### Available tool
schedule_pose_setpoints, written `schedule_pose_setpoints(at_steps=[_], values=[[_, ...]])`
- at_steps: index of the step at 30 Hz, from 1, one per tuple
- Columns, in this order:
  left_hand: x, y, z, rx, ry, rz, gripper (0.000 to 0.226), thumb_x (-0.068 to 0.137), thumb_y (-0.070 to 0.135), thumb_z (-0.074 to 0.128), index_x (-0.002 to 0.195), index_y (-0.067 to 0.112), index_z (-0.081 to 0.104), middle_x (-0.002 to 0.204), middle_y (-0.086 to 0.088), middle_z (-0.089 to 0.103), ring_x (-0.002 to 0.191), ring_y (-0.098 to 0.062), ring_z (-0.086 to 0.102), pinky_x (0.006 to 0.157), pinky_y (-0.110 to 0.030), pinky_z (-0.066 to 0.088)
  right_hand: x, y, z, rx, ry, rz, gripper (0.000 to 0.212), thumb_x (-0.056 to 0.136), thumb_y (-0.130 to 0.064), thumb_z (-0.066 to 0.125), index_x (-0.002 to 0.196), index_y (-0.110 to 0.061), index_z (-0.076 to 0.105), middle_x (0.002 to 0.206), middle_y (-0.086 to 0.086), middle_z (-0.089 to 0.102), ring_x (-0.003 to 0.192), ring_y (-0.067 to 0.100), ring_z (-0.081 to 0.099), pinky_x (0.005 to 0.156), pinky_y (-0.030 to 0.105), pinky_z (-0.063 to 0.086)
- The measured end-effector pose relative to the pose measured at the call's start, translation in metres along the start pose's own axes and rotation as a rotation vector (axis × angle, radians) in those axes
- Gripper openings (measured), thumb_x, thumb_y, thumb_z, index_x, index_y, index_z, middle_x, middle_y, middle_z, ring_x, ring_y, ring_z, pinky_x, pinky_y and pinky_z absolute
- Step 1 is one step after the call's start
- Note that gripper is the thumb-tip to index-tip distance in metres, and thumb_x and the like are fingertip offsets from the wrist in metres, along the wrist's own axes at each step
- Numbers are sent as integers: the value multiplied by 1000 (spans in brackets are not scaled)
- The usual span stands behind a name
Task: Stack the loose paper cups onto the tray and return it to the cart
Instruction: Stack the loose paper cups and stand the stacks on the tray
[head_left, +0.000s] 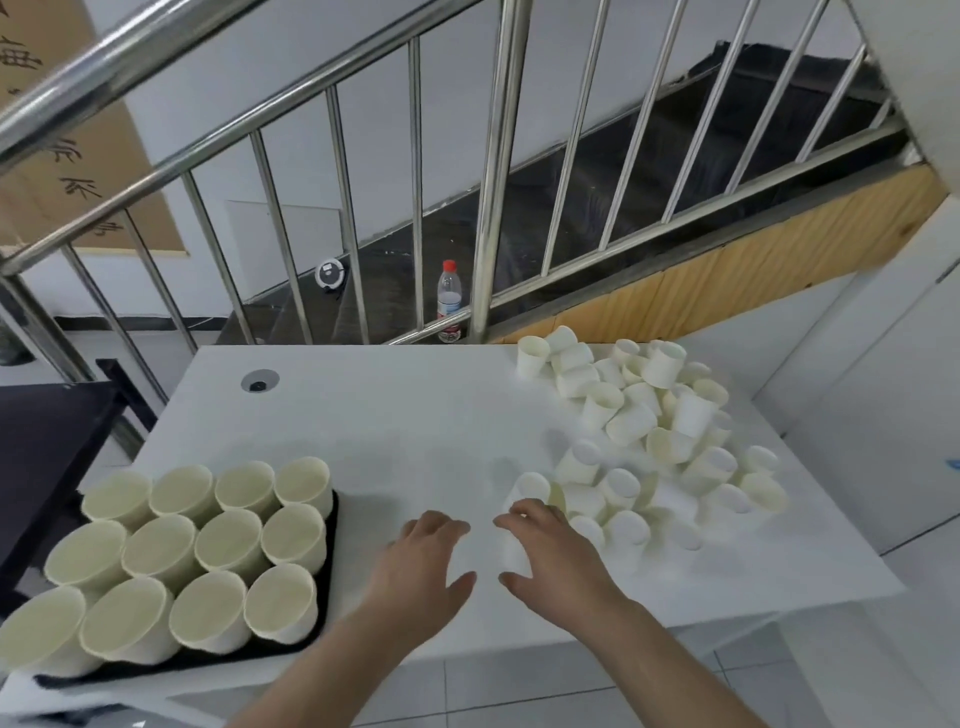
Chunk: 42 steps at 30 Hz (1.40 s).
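Cups (236, 543) — twelve counted upright on black tray (332, 571); loose pile (649, 431) uncountable. One cup (514, 558) is gripped by right hand (556, 558) — left hand (426, 564) spread, nothing held.

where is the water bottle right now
In the head view the water bottle stands upright beyond the far edge of the white table, behind the metal railing, just left of the pile of loose paper cups.

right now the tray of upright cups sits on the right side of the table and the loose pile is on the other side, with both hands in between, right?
Not quite: the head view shows the tray of upright cups on the table's left side and the loose pile on the right. Left hand and right hand are between them.
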<state>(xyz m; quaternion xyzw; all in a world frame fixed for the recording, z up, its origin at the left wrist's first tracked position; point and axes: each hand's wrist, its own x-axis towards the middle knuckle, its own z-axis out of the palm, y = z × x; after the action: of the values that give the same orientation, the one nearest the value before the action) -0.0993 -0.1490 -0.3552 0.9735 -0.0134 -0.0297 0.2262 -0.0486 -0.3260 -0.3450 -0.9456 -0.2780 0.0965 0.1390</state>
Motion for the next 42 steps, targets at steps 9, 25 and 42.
schedule_pose_setpoints(at_steps=[9,25,42], values=[[81,43,28,-48,-34,33,52,89,44,52,138,32,40,134,13,41,122,-11,42,95,-26,42,14,90,-25,-3,-6,132,57,89,-36,61,142,-31,39,140,-14,35,126,8,37,88,23,46],[198,54,48,-85,-60,-25,53,91,42,51,140,31,37,138,12,40,125,-11,41,95,-25,42,127,188,-33,-125,-206,205,63,93,-28,54,150,-27,26,148,-4,28,132,18,33,95,30,45],[211,56,63,-168,-3,-160,65,87,45,58,144,31,30,140,13,38,125,-8,42,95,-23,43,162,205,-30,100,-134,165,52,96,-29,53,145,-29,37,142,-7,41,127,17,45,100,31,41]])
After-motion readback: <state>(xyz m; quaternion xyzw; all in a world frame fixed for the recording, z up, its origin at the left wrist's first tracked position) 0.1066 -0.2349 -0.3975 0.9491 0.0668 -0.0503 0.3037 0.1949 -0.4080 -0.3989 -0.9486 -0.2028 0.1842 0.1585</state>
